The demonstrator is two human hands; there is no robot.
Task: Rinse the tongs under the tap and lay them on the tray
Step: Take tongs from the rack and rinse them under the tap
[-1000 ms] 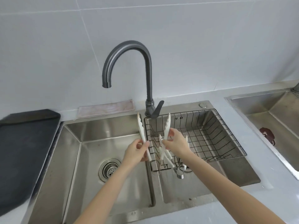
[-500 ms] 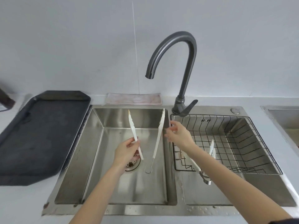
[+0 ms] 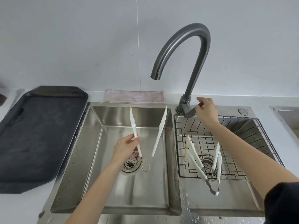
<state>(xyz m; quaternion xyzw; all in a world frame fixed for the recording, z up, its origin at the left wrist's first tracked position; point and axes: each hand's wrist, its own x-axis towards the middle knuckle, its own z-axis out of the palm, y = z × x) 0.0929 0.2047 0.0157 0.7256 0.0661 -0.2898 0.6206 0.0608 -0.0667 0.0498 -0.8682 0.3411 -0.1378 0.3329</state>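
Observation:
White tongs with a thin wire hinge hang spread in a V over the left sink basin. My left hand grips their left arm; the right arm hangs free. My right hand rests on the lever of the dark grey tap, its fingers curled over the lever's end. No water comes from the spout. The dark tray lies on the counter left of the sink.
Two more pairs of white tongs lean in the wire basket in the right basin. A folded pink cloth lies behind the left basin. A second sink's edge shows at the far right.
My right hand let go of the tongs' right arm and went up to the tap lever. My left hand keeps the tongs over the left basin.

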